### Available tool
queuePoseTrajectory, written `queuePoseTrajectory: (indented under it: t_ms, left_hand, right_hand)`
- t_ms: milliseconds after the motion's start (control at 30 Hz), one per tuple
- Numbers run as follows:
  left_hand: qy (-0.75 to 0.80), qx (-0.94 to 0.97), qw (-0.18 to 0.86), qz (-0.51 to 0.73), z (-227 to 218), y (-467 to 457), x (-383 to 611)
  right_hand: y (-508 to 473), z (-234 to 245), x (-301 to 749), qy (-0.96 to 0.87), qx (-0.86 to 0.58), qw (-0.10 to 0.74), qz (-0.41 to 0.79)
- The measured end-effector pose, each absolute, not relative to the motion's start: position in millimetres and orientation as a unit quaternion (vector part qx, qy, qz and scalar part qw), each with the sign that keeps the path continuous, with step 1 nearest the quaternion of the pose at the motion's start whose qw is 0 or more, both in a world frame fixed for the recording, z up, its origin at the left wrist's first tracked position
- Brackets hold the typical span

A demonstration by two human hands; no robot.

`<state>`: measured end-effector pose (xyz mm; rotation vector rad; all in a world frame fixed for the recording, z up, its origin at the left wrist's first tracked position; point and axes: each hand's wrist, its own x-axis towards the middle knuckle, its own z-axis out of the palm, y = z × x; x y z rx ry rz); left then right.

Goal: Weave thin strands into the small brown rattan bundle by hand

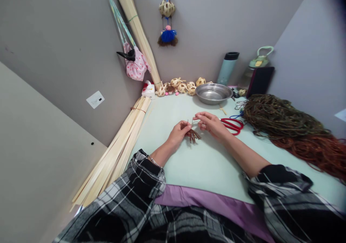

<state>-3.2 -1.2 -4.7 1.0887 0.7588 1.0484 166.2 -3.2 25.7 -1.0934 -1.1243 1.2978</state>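
Over the middle of the table [173, 109], my left hand [177, 135] pinches a small tassel [195, 137] of brown cord by its top, and its cut ends fan out downward to the right. My right hand [213, 126] is just to the right, its fingertips drawn together at a thin dark strand that rises from the tassel's top. The strand is small and partly hidden by the fingers. Close behind my right hand lie scissors with red handles [235, 126]; the hand covers their blades.
A steel bowl [213, 93] stands at the back beside several woven balls [182, 88]. Dark green cord [283, 115] and rust-coloured cord [316, 151] lie at right. Bundled pale strips [121, 138] lean at left. A tumbler [227, 69], bottle [247, 79] and phone [260, 82] stand behind.
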Motion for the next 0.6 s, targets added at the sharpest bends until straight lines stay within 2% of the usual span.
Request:
queuePoseTrajectory:
  t_ms: [200,600]
  left_hand:
    - [0.328,0.500,0.655,0.461,-8.1,0.2,-3.3]
    - [0.291,0.546,0.677,0.399,-8.8,-0.2,-3.7]
  right_hand:
    - [-7.9,24.0,160.3,-0.594,-0.433,0.452,0.505]
    - [-10.1,26.5,157.4,-0.594,-0.429,0.478,0.484]
